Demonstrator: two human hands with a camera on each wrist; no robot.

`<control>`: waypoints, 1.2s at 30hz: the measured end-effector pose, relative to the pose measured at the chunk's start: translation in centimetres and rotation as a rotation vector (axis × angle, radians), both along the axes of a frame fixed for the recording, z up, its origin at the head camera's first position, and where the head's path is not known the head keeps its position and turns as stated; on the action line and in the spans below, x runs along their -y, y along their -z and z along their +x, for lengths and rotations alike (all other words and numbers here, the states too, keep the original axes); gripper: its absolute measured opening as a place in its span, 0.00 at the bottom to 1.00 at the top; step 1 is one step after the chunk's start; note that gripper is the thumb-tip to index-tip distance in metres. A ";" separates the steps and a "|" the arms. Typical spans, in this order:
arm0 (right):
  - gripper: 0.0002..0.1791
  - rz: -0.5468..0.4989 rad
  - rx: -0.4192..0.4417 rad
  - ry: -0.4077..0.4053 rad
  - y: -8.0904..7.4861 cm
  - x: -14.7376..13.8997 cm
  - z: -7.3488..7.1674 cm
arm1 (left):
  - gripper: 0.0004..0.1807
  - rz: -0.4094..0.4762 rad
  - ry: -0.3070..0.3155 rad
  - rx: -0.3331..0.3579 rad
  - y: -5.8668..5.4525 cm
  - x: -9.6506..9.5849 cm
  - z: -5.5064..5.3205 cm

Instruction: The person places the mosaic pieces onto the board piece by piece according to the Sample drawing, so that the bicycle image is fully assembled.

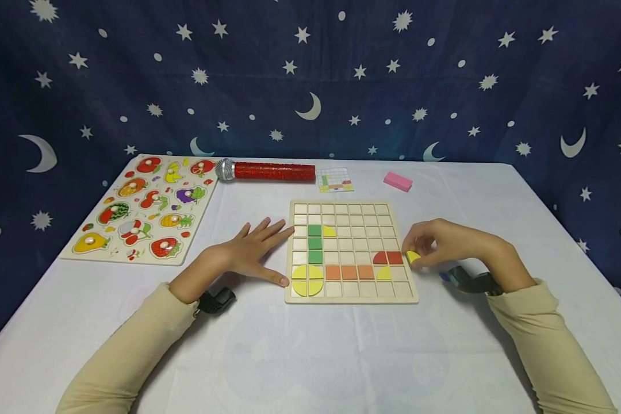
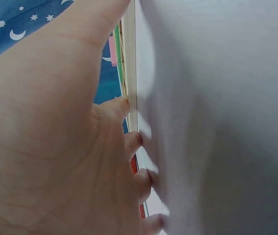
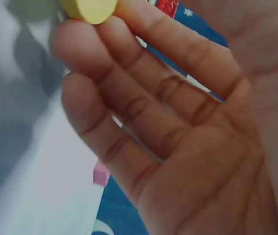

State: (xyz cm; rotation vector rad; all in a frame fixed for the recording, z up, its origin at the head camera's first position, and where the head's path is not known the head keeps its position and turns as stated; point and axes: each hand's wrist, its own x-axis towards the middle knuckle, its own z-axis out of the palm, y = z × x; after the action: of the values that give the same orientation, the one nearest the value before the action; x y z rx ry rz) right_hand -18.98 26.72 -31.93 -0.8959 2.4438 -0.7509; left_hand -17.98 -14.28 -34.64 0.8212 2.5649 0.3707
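A wooden grid board (image 1: 354, 244) lies flat on the table, bearing green squares (image 1: 314, 243), orange squares (image 1: 349, 272), red tiles (image 1: 394, 257) and several yellow quarter-circle tiles. Fingers spread, my left hand (image 1: 250, 253) rests at the board's left side, with the thumb and a fingertip at its edge. In the left wrist view, the board's side (image 2: 132, 63) shows beyond the palm. Just off the board's right edge, my right hand (image 1: 437, 244) pinches a yellow quarter-circle tile (image 1: 411, 256). The right wrist view shows only part of that yellow tile (image 3: 96, 9) at the top, by the fingertips.
Behind the board lie a red glittery microphone (image 1: 274, 171), a small pattern card (image 1: 335, 180) and a pink block (image 1: 398, 181). A fruit peg puzzle (image 1: 150, 210) sits at the left. A starry dark-blue cloth (image 1: 269, 86) hangs behind the white-covered table (image 1: 341, 356).
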 end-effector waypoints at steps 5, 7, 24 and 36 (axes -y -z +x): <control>0.13 -0.057 0.009 -0.095 0.2 1.0 0.4 | 0.62 -0.005 -0.003 0.003 -0.1 0.0 0.0; 0.12 -0.070 0.017 -0.124 0.2 1.2 0.5 | 0.62 -0.006 -0.004 0.003 -0.1 -0.1 0.0; 0.11 -0.019 0.056 -0.137 0.4 2.1 0.9 | 0.62 -0.014 0.001 -0.003 0.0 0.0 0.0; 0.07 -0.018 0.029 -0.127 0.2 2.0 0.9 | 0.61 -0.006 -0.003 0.003 0.0 0.0 0.0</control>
State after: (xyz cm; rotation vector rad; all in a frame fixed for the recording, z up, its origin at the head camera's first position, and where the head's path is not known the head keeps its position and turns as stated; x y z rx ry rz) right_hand -18.04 24.73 -32.12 -1.0291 2.3339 -0.7354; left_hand -17.96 -14.27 -34.61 0.8143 2.5630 0.3654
